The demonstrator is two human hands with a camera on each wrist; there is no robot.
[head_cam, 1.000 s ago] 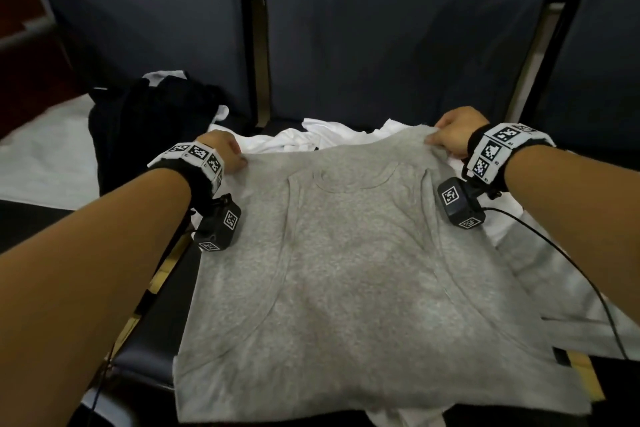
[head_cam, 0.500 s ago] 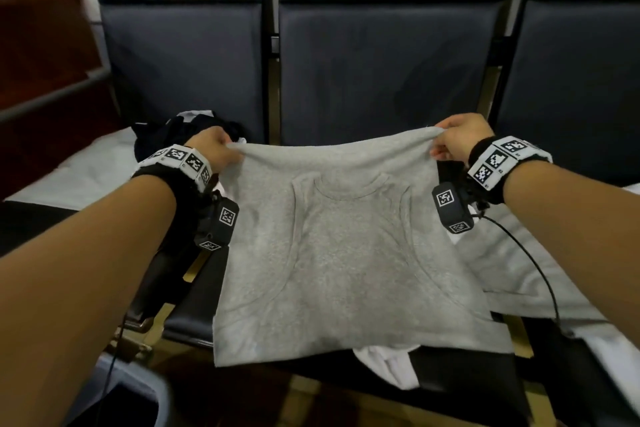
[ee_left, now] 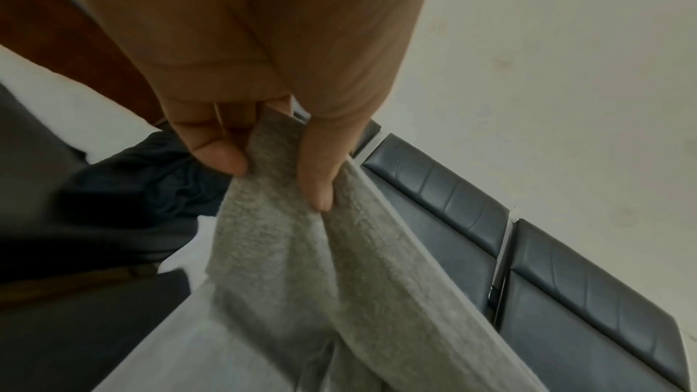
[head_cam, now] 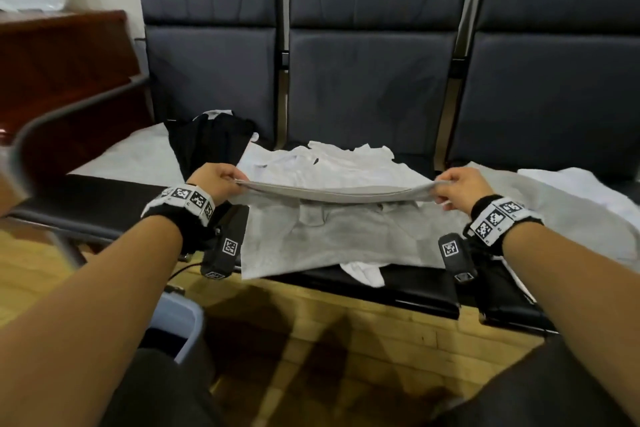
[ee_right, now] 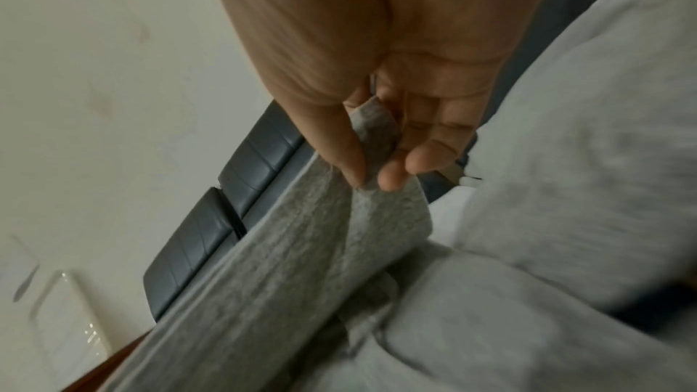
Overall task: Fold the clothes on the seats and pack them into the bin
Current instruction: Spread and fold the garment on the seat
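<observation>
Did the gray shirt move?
Yes. The gray shirt was flat on the seat; now both hands hold its far edge up and toward the person, over its near half.

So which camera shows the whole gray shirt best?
The head view: the gray shirt spans from left hand to right hand. Each wrist view shows only the pinched corner.

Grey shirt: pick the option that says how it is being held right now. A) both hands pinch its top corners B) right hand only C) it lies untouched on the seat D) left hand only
A: the left hand and the right hand each pinch a corner of the grey shirt, its edge stretched between them.
</observation>
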